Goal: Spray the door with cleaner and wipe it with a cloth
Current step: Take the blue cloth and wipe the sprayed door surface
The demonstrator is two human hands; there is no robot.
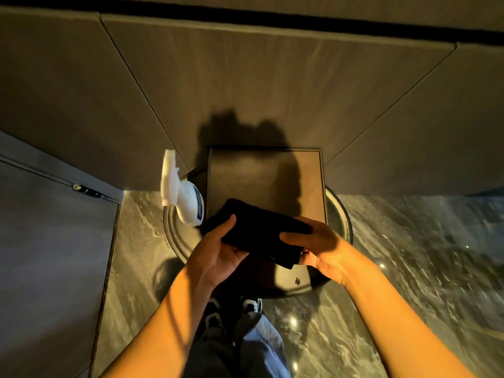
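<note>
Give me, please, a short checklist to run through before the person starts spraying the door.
1. Dark folded cloth in hand: ok, left hand and right hand both grip it.
2. White plastic spray bottle within reach: ok, standing on the round dark tray table.
3. A hand free for the bottle: not ok.
4. Cleaner level: cannot tell.
5. Nozzle aimed at the grey-brown wood-grain door panel: not ok, nobody holds the bottle.
</note>
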